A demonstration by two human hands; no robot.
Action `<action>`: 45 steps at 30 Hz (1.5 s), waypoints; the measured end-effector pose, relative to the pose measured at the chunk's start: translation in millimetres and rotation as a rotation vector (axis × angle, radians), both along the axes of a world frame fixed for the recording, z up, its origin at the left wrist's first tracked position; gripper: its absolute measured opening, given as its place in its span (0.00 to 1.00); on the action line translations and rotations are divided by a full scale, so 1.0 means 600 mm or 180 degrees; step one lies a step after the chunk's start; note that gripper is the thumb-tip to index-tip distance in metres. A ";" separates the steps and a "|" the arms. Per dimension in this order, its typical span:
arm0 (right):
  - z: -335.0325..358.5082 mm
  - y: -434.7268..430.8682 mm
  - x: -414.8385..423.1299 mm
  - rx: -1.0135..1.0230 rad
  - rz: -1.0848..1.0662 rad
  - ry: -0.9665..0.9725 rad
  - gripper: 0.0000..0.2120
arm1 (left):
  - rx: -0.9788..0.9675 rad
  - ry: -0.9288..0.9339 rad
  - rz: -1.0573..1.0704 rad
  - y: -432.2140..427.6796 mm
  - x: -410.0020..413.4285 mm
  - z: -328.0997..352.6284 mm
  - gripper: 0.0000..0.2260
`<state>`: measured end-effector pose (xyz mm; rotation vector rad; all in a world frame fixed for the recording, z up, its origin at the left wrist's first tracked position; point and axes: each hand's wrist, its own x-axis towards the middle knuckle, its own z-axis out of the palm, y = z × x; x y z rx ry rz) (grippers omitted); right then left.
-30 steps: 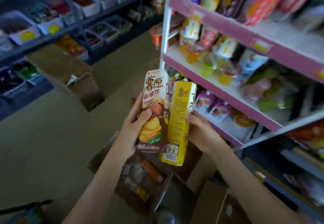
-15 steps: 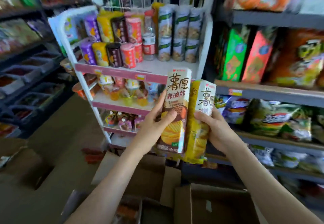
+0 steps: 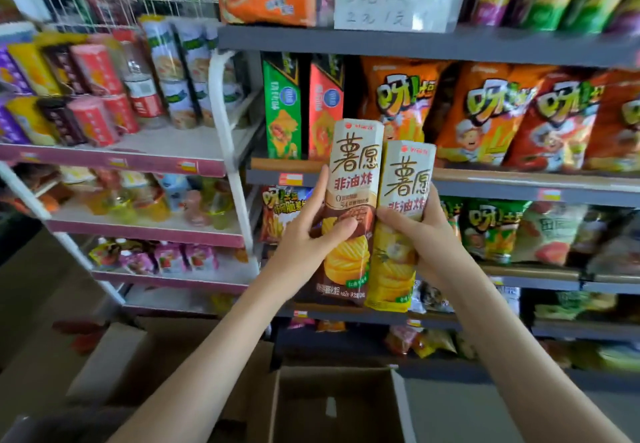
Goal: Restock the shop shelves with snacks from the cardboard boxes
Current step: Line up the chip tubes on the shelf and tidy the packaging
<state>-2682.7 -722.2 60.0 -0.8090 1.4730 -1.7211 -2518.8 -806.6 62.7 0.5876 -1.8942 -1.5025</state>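
Head view: both forearms reach up and forward from the lower edge and meet at mid-frame. The left hand [image 3: 308,241] grips the brown chip carton [image 3: 351,179], with its thumb laid across the front face and its fingers round the carton's left side. The right hand [image 3: 424,234] grips the yellow chip carton [image 3: 394,269], thumb pressing the front and fingers curled behind its right edge. The two cartons stand side by side, touching, between the hands. Their long axes are close to upright, tops up and leaning slightly right, printed fronts toward the camera; the brown one sits a little higher. Just behind them runs the edge of a grey shelf [image 3: 519,184], which carries orange chip bags [image 3: 485,113] above the right hand. Below the forearms sits an open cardboard box [image 3: 311,390], and a white rack [image 3: 225,151] of canisters stands left of the left hand
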 end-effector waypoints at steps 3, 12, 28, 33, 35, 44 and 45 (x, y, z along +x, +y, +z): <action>0.037 0.005 -0.045 -0.0094 -0.0008 0.0146 0.30 | -0.0119 0.0079 -0.0037 -0.002 -0.051 0.032 0.33; 0.219 0.058 -0.186 -0.0672 -0.0242 0.0596 0.27 | -0.0568 0.0689 -0.0206 -0.012 -0.197 0.166 0.34; 0.424 -0.042 -0.561 -0.1601 0.0353 0.1002 0.29 | -0.0705 0.2058 0.0972 -0.040 -0.439 0.345 0.33; 0.446 -0.106 -0.603 -0.1476 0.0772 0.1356 0.26 | -0.0943 0.2121 0.1398 -0.039 -0.481 0.370 0.36; 0.441 -0.126 -0.611 -0.1405 0.0835 0.1506 0.24 | -0.1097 0.2066 0.1491 -0.039 -0.481 0.376 0.36; 0.437 -0.156 -0.666 -0.0258 0.1763 0.1572 0.30 | -0.1460 0.1872 0.1519 -0.061 -0.475 0.392 0.37; 0.436 -0.154 -0.674 -0.0090 0.1848 0.1650 0.31 | -0.1483 0.1873 0.1500 -0.066 -0.475 0.398 0.37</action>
